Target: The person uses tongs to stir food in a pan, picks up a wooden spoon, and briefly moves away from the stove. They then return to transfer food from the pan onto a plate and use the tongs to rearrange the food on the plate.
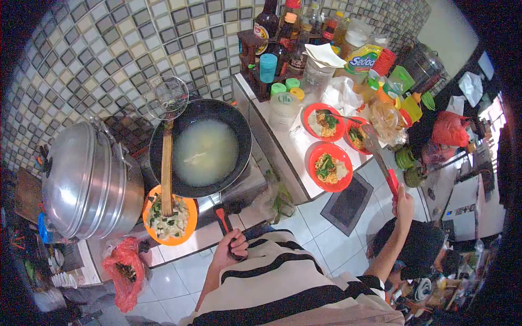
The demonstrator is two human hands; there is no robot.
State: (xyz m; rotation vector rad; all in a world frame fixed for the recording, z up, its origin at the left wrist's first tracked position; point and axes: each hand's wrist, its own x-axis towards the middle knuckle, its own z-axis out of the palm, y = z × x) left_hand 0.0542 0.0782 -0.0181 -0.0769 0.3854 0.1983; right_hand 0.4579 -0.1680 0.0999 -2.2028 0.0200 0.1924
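My left hand (232,248) is closed round the black-and-red handle (223,220) of the wok. Cloudy liquid fills the black wok (246,127), which sits on the stove. My right hand (403,205) grips a long metal utensil with a red handle (391,182); its far end reaches over the red plates. Noodles, greens and pale pieces lie on the front plate (330,188), the back-left plate (308,122) and the partly hidden right plate (360,120). A wire skimmer (167,98) rests across the wok, its wooden handle ending over an orange plate (189,233) of pale pieces and greens.
A large metal steamer (89,182) stands left, above a red plastic bag (124,271). Bottles (266,27), jars (284,111) and packets (363,58) crowd the counter's back. A dark mat (347,204) lies on the floor. A dark-haired person (408,244) is at lower right.
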